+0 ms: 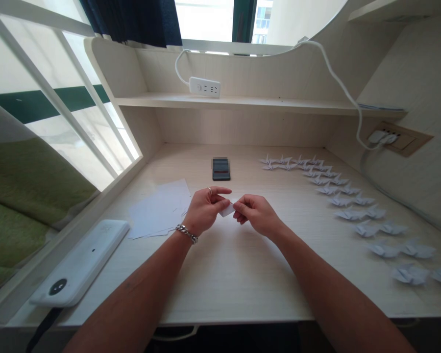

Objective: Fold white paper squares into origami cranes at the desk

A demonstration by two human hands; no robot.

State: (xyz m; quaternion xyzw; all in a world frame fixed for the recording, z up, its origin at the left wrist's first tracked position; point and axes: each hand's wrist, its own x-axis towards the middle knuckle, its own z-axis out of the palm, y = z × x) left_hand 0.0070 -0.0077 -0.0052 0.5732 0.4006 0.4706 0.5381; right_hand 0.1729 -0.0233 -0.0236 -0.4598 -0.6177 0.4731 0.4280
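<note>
While the left hand (205, 211) and right hand (257, 215) pinch a folded paper (227, 210), rows of paper cranes (338, 196) stand finished, a pile of blank sheets (159, 209) remaining.

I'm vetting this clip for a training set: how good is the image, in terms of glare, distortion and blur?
In the head view, daylight blows out the bright window panes; the wide lens bows the front edge of the pale wood-grain desk; a pixelated patch hides the top of the black phone. The bare left hand, bare right hand and small white folded paper look reasonably sharp.
</note>
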